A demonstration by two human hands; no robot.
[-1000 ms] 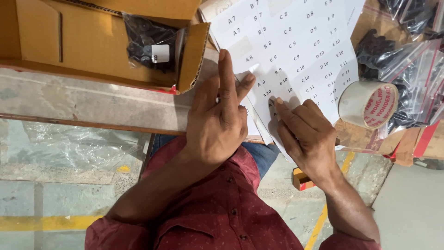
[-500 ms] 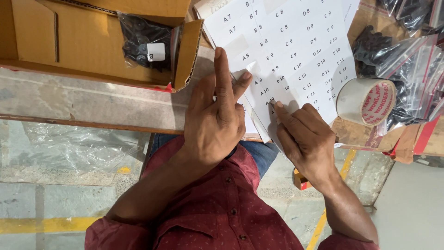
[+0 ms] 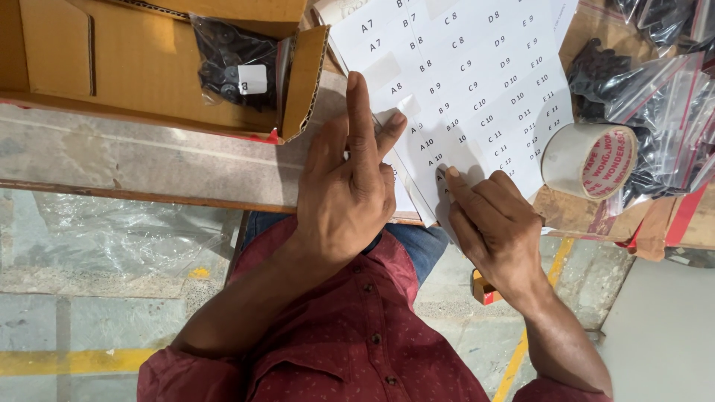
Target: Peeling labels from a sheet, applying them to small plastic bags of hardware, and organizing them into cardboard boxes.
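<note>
A white label sheet [image 3: 477, 74] printed with rows of small stickers lies on the table, its near corner hanging over the edge. My right hand [image 3: 499, 227] is curled at that corner, index fingertip pressed on a sticker in the lowest rows. My left hand [image 3: 350, 193] hovers just left of the sheet with the index finger pointing straight up and the thumb stretched toward the sheet. A small white sticker [image 3: 406, 106] clings at the thumb tip. My red shirt sleeves fill the lower part of the view.
An open cardboard box [image 3: 112, 67] at the upper left holds a bag of black parts [image 3: 231, 63] bearing a white tag. A tape roll [image 3: 588, 160] and clear bags of black parts [image 3: 655, 97] lie to the right. The table edge [image 3: 149, 192] runs below; plastic sheeting covers the floor.
Both hands stay almost in place. My left index finger has straightened a little more upright, and my right fingertip has crept slightly along the sheet's lower rows.
</note>
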